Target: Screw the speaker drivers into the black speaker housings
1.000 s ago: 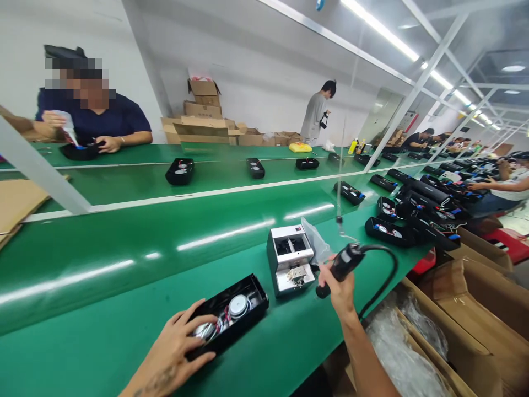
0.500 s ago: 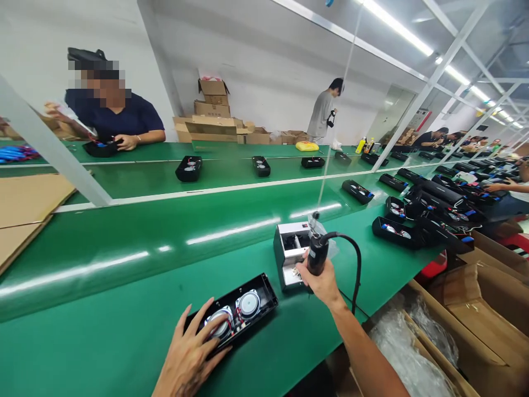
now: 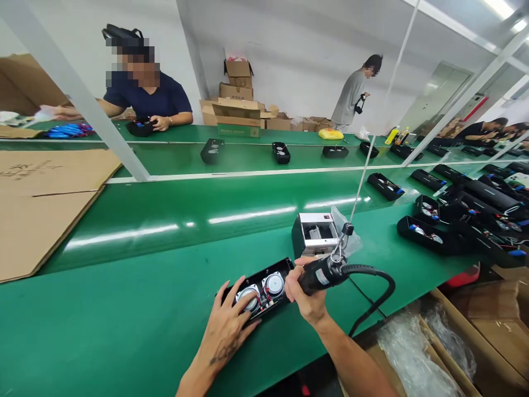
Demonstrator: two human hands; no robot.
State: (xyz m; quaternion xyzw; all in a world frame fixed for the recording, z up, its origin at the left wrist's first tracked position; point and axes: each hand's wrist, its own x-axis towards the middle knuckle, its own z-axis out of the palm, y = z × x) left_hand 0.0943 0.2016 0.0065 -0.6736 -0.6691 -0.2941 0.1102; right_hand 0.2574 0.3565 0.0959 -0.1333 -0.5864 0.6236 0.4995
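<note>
Green conveyor belt (image 3: 124, 336) at lower centre of the frame: a black speaker housing (image 3: 258, 281) was pressed by the open, spread left hand (image 3: 227, 325) — an electric screwdriver (image 3: 324, 278) was gripped closed in the right hand (image 3: 303, 292).

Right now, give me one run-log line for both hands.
left hand: on open black speaker housing | right hand: holding electric screwdriver
</note>
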